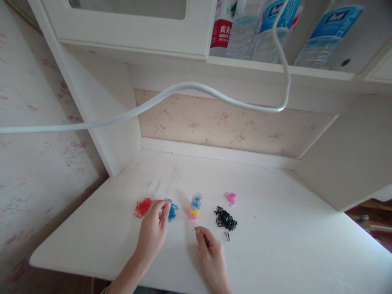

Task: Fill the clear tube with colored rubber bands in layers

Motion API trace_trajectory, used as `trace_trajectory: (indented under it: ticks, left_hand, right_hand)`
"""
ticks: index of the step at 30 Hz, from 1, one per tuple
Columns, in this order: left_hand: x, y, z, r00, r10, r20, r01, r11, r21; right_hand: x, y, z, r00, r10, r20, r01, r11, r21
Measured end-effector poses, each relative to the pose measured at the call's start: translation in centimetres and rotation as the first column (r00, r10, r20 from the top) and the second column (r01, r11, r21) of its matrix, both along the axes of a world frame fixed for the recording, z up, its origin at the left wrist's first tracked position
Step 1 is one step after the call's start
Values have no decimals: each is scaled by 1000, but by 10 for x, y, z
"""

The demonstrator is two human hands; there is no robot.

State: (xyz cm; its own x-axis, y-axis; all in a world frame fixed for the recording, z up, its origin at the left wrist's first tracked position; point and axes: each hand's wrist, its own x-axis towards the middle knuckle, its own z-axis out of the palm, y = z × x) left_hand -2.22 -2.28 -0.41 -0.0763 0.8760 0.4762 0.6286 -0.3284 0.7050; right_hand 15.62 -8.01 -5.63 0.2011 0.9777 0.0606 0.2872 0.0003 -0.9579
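Observation:
My left hand [153,230] rests on the white desk [275,245], its fingertips pinched at the edge of a pile of blue elastic bands [172,209]. A pile of red bands [142,207] lies just left of it. My right hand [211,255] lies on the desk with fingers curled inward, near a single black band [227,235]; whether it holds anything is hidden. A small clear jar [195,205] holding yellow, blue and pink bands stands between the hands. A pile of black bands [225,219] lies right of the jar, and a pink cap [232,198] lies behind it.
A white cable [183,87] hangs across the view above the desk. White cabinet walls [116,122] close in the desk at left and right. Water bottles [269,28] stand on the shelf above. The desk's front edge runs near my wrists.

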Motion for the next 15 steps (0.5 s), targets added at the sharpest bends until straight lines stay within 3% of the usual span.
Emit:
trace_trajectory:
  ticks: [4,7,15]
  left_hand:
    - [24,3,30,996,-83,-21,83,996,42]
    - [40,8,42,989,-125,-75,132,987,89]
    - [58,22,35,973,-131,-188,137,990,18]
  right_hand:
    - [0,-1,1,999,46,24,-46,999,3]
    - [-1,-2,3,997,67,41,-68,998,2]
    - [-1,-3,7,994,80,69,-81,997,13]
